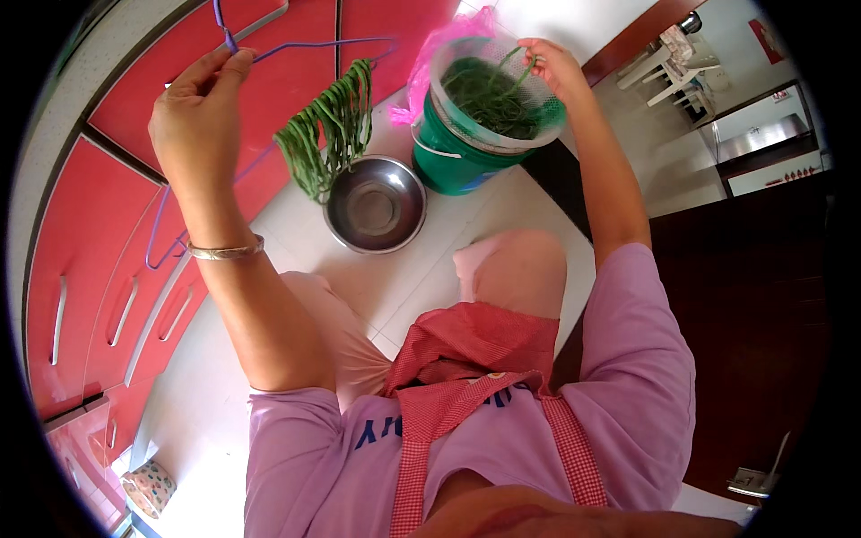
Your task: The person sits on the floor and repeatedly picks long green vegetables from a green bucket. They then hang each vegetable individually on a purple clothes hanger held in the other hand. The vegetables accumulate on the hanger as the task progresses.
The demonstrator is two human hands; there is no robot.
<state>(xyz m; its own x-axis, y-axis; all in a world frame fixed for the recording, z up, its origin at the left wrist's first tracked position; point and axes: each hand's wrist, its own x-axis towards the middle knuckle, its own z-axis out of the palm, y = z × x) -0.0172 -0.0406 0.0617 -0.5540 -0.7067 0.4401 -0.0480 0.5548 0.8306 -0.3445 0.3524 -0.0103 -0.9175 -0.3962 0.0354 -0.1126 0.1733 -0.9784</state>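
Note:
Raised at the upper left, my left hand [202, 107] pinches the neck of a purple clothes hanger [303, 44]. A row of long green beans [326, 128] is draped over the hanger's lower bar, hanging down beside the rim of a steel basin [375, 205] on the floor. My right hand [555, 67] holds a green strand at the right rim of a white mesh colander [548, 124]. More dark green beans [491, 101] lie tangled inside the colander, which sits in the mouth of a green bucket [444, 161]. The basin has only a little dull residue or wetness on its bottom.
Red cabinets [107, 249] with metal handles run along the left. A pink plastic bag [403, 114] lies behind the bucket. White chairs [679, 74] stand beyond the doorway at upper right. A patterned bin [149, 489] is at lower left, and a dark wooden door [740, 316] at right.

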